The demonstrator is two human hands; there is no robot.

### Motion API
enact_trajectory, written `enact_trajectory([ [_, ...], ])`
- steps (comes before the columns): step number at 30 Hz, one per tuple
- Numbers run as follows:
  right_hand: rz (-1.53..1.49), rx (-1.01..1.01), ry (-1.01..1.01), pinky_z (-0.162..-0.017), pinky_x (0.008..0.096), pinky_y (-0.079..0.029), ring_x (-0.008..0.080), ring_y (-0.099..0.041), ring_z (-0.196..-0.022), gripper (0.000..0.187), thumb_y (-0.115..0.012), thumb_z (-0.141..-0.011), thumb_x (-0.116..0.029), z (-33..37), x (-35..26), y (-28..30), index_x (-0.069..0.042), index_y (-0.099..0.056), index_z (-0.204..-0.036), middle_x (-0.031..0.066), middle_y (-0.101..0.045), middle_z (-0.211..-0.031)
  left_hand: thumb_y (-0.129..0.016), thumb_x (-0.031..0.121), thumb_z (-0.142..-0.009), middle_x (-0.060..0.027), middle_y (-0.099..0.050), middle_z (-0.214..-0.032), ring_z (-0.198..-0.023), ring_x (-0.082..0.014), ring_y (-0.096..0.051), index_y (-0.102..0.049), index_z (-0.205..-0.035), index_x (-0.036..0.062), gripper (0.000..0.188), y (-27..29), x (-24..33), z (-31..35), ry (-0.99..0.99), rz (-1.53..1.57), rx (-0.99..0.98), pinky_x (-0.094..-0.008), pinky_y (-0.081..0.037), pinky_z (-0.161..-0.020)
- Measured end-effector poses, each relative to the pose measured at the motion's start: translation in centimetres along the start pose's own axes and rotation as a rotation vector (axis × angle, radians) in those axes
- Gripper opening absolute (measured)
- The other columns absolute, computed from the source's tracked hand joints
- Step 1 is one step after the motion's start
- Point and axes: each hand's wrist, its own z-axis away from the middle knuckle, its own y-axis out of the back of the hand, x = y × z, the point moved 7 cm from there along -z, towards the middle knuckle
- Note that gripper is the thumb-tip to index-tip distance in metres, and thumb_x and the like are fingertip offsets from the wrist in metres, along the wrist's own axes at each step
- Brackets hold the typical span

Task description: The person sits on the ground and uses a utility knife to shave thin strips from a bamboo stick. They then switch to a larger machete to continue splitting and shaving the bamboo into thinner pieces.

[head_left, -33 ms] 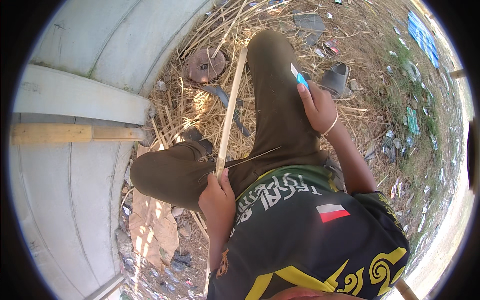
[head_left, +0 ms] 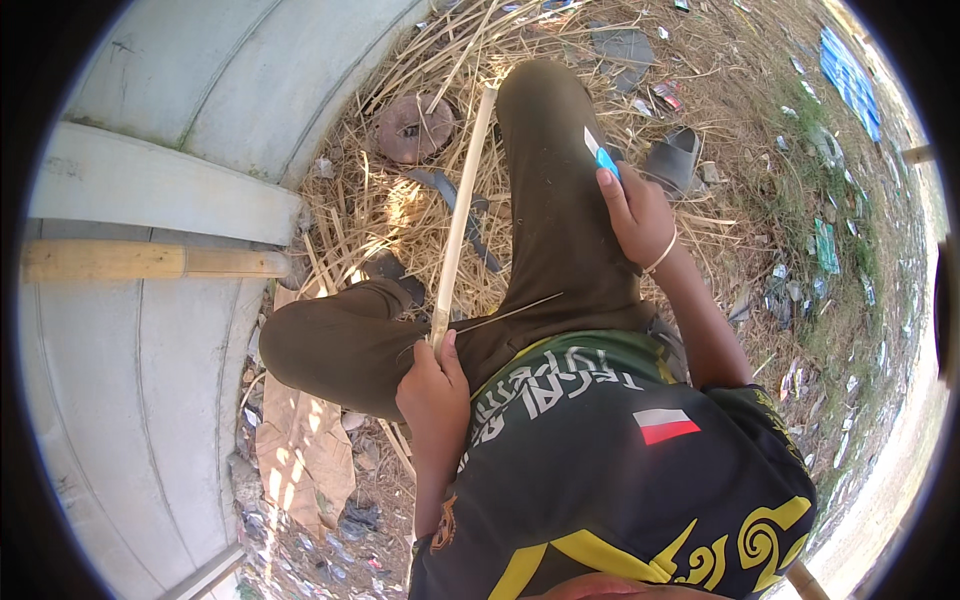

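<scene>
**Long pale bamboo-like strip (head_left: 460,220) in the left hand (head_left: 435,385), blade over in the right (head_left: 640,215)**

So, far left there's a pale grey panelled wall (head_left: 130,370) with a round yellowish bamboo pole (head_left: 110,261) sticking out of it. Where the ground meets the wall, a rusty-brown round disc with a centre hole (head_left: 395,146) sits in dry tan straw (head_left: 340,215).

Next, the left hand is clamped on the strip's near end, thumb on top. The strip's long axis runs away from that grip, tilting slightly right, far end just beside the knee of the dark olive trousers (head_left: 545,170). A thin brown sliver (head_left: 520,309) points right from the grip.

The right hand is wrapped round a small blue-handled cutter (head_left: 606,160), right of the strip and well apart from it, blade aimed up-left.
</scene>
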Motion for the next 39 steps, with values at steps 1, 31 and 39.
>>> enact_trajectory([
  [1, 0.0, 0.01, 0.006, -0.058, 0.0506, -0.043, 0.0454, -0.058, -0.061, 0.05, -0.046, -0.108, -0.045, 0.0, -0.1, 0.0, -0.001, -0.056, -0.087, 0.0219, -0.056, -0.061, -0.053, 0.037, -0.106, -0.0202, -0.059, -0.059, -0.057, -0.0429, -0.062, -0.055, -0.084, 0.0033, 0.04, 0.2, 0.3, -0.3, -0.026, -0.003, 0.025, -0.0507, -0.046, -0.053],
  [31, 0.324, -0.262, 0.21, -0.055, 0.0518, -0.047, 0.0418, -0.061, -0.058, 0.049, -0.05, -0.103, -0.051, -1.2, -3.2, -2.7, -0.005, -0.056, -0.087, 0.0177, -0.06, -0.06, -0.052, 0.047, -0.106, -0.0178, -0.054, -0.062, -0.057, -0.0307, -0.053, -0.058, -0.08, -0.0039, 0.057, -6.4, 10.9, -11.9, -0.246, 0.487, -0.318, -0.0435, -0.043, -0.057],
  [39, 0.418, -0.141, 0.235, -0.046, 0.0452, -0.049, 0.0353, -0.063, -0.049, 0.053, -0.055, -0.098, -0.058, -0.2, -2.5, -2.1, -0.007, -0.056, -0.084, 0.0127, -0.06, -0.055, -0.054, 0.047, -0.106, -0.008, -0.046, -0.058, -0.058, -0.0151, -0.043, -0.057, -0.079, -0.0031, 0.057, -8.1, 9.9, -10.6, -0.059, 0.67, -0.515, -0.0363, -0.04, -0.056],
])
